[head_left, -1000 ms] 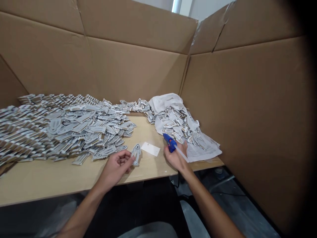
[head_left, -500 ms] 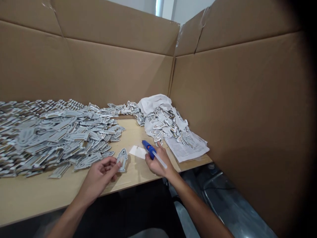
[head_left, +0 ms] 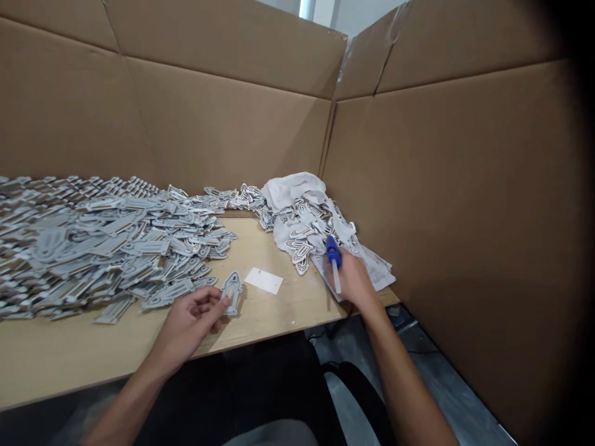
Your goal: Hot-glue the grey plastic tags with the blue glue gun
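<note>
Left hand [head_left: 191, 317]: thumb and curled fingers pinching one grey arched cut-out [head_left: 233, 288] by its lower left edge, pointed end up and away. Piece is over the near part of the table [head_left: 274, 317]; can't tell if its base touches.

Right hand [head_left: 357, 280]: wrapped around a blue glue gun [head_left: 333, 251], nozzle pointing away, pale glue stick [head_left: 336, 277] poking out the back. Trigger finger hidden, can't tell if pressed.

Handling, by look: cut-out likely light, thin, fairly stiff, layered board; narrow tip and small side nubs could bend or snap. Best held by the straight lower edges, fingers off the face. Glue gun likely light, rigid plastic; grip the handle, avoid the nozzle, probably hot. Glue stick probably a bit flexible.

Between the hands: white card [head_left: 263, 280] flat on the table. Left: big loose pile of cut-outs [head_left: 134, 238], with stacked rows [head_left: 16, 263] beyond its left side. Right: smaller heap of cut-outs [head_left: 302, 249] on and among crumpled white paper [head_left: 294, 189], printed sheets [head_left: 382, 275] under it. Cardboard walls [head_left: 223, 124] behind and right.
</note>
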